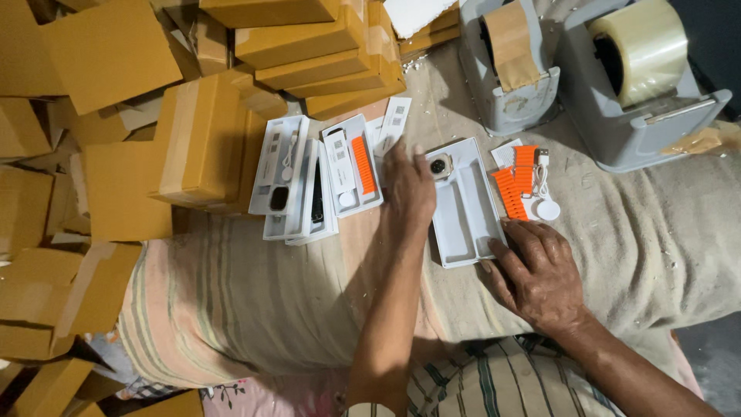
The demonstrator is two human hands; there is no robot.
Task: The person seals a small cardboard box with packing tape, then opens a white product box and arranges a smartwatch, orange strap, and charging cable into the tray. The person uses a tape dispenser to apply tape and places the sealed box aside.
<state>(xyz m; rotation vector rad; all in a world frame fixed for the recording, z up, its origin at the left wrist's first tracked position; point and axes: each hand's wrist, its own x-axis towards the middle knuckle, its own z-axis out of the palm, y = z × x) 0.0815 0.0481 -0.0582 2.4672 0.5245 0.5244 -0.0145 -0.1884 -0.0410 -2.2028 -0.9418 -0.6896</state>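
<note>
My left hand (407, 188) lies flat, fingers spread, at the left edge of a white plastic tray (466, 212), next to a small watch body (440, 166) seated in the tray's top corner. My right hand (536, 270) rests palm down at the tray's lower right corner, fingers touching its edge. Neither hand holds anything. To the right of the tray lie orange straps (512, 189), a white round charger puck (549, 210) and its cable.
Left of my hands are three more white trays (279, 164) with watch parts and an orange strap (363, 164). Brown cardboard boxes (202, 139) pile up at the left and back. Two grey tape dispensers (641, 85) stand at the back right.
</note>
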